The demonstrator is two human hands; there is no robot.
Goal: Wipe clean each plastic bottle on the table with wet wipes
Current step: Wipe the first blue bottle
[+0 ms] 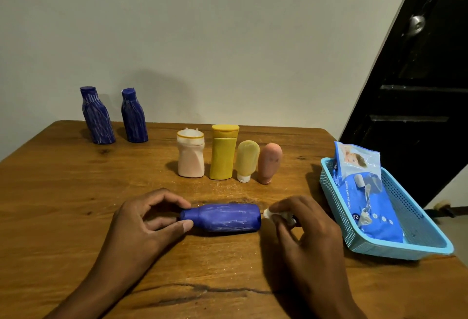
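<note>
Now the blue bottle lay on its side on the wooden table, near the front edge, between the two hands. The left hand pinched its narrow neck end between thumb and fingers. The right hand was curled around a crumpled wet wipe, which was touching or almost touching the flat bottom of the bottle.

The bottle looked like a light and probably empty plastic one, stiff enough to keep its shape but easy to roll on the round side. White streaks covered its surface, so it could be a little slippery when wet. I think the best place to hold was the neck or the shoulder, leaving the body free for wiping.

Six other bottles stood further back, and the pack of wipes lay in a blue basket on the right.
</note>
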